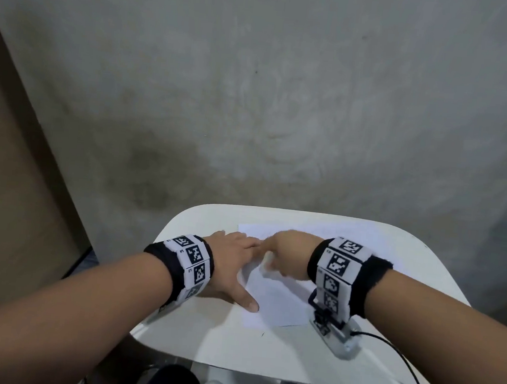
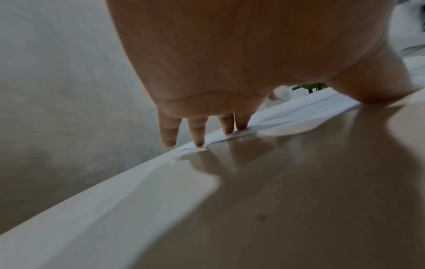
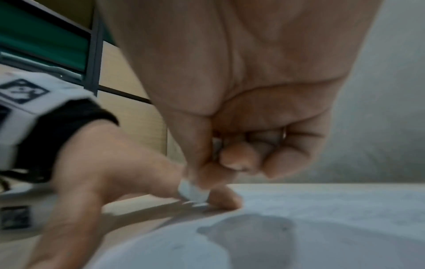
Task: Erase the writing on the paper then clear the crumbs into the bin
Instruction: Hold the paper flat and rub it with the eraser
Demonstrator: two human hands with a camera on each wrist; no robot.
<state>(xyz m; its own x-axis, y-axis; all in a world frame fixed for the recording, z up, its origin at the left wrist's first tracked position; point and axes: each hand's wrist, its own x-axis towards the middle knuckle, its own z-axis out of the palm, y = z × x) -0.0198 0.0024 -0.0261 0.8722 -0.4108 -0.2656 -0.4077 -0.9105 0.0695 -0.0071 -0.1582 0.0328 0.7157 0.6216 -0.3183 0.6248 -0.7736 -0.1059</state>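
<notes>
Paper [image 1: 279,299] flat, long axis slanting away rightward, under left hand [image 1: 233,264]

Left hand [image 1: 233,261] flat, fingers spread and straight, right hand [image 1: 283,256] fisted, fingertips pinching downward

The paper [image 1: 279,299] lay on the table [image 1: 292,353] in front of you. Your left hand [image 1: 233,261] rested flat on its left edge, thumb towards you. Your right hand [image 1: 286,257] sat just right of it, over the sheet, holding the eraser [image 3: 193,193] down beside your left fingertips [image 2: 198,140].
</notes>
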